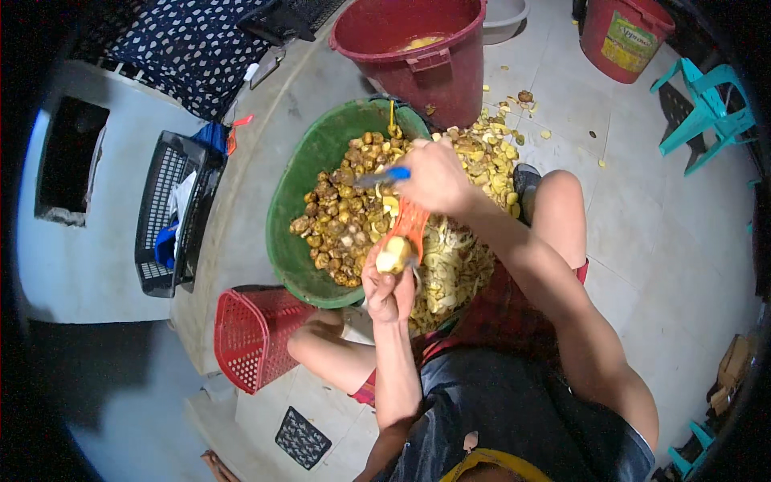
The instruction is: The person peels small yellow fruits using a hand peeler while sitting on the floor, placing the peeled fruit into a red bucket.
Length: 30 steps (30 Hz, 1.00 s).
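Observation:
My left hand (389, 291) is closed around a partly peeled potato (393, 255), whose pale yellow flesh faces up. Above and to the right of it, my right hand (438, 177) grips a knife (397, 173) by its blue handle; the blade is blurred and points left over the tub. An orange slotted plastic piece (411, 222) shows between the two hands, its kind unclear. In the large green tub (283, 189) lie many brown unpeeled potatoes (331, 229) with a few pale pieces among them. Peelings (450, 269) are heaped beside the tub, close to my lap.
A tall red bucket (450, 84) with yellowish contents stands behind the tub. More peelings (494, 157) spread over the tiled floor at right. A red perforated basket (241, 341) is at lower left, a black crate (165, 213) farther left. A turquoise stool (707, 112) stands at far right.

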### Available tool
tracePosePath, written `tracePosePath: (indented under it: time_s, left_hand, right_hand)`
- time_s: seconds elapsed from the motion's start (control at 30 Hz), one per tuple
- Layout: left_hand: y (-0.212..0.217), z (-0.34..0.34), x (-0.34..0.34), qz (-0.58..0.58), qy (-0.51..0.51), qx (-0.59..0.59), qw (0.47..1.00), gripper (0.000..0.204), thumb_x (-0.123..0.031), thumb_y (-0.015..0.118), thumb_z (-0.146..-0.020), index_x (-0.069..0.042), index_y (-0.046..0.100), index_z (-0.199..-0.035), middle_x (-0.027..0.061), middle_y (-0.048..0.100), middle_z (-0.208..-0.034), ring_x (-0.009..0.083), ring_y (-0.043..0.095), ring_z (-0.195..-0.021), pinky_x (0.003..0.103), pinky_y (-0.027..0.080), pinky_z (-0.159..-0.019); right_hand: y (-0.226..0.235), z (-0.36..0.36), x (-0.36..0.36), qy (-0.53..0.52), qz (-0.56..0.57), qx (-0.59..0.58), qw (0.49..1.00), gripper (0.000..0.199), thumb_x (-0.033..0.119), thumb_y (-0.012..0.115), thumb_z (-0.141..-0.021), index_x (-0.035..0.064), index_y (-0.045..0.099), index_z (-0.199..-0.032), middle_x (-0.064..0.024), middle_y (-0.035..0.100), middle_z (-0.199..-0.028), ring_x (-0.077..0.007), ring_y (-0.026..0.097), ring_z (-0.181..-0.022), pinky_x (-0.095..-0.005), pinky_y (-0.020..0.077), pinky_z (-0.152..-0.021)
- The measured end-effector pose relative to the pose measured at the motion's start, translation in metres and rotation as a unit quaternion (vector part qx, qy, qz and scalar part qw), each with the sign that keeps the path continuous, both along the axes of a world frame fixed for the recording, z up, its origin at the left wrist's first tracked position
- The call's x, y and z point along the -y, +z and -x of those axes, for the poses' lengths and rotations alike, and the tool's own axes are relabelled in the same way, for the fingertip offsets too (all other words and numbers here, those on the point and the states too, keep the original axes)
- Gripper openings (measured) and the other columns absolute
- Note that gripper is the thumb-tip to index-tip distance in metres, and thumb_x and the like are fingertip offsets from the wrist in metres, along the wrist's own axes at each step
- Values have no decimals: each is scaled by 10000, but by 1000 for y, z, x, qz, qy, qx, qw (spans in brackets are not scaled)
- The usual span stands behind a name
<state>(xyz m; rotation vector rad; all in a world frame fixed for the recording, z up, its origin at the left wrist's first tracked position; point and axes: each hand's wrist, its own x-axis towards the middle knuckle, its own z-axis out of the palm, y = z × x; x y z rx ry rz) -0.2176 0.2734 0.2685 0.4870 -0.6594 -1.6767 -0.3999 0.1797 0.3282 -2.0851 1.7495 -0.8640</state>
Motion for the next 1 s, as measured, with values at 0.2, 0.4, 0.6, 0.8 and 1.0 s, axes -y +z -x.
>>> tracePosePath:
  time_s: [0.2,0.4,0.6,0.8,1.0]
  left_hand:
    - [2,-4,2,2,-7,4,1000,705,-158,769,-709,69,418,-1277,151,555,-1179,241,567,-1077,364,442,-980]
    - [9,1,3,-47,6,-82,995,704,-128,765,-695,65,420,-1277,148,568,-1161,248,582,-1053,374,447,-975]
    - [12,6,3,-31,1,-69,997,678,-94,756,-690,58,429,-1264,168,583,-1132,268,583,-1057,382,445,-979]
    - [4,0,2,7,-15,-28,999,650,-45,728,-687,33,433,-1261,157,577,-1143,271,575,-1071,382,444,-986]
    - [8,0,2,-18,-13,-25,999,671,-54,728,-701,56,411,-1282,155,549,-1196,270,554,-1110,403,411,-1024]
  right_hand:
    - [-1,-10,-4,12,17,33,999,254,277,584,-761,49,688,-716,-177,638,-666,-338,654,-714,-460,491,-684]
    - [-14,11,9,-92,-171,132,972,265,282,594,-768,54,673,-658,-146,594,-619,-328,608,-722,-442,466,-697]
    - [-22,22,15,-85,-146,82,982,245,291,597,-760,76,687,-686,-172,628,-705,-312,626,-824,-467,418,-807]
    - [-6,2,-3,-28,82,39,995,347,332,584,-798,10,664,-696,-204,636,-655,-360,648,-635,-458,500,-617]
    - [-5,-8,-7,-7,68,11,998,241,294,586,-781,89,699,-725,-157,637,-673,-312,645,-677,-441,470,-711]
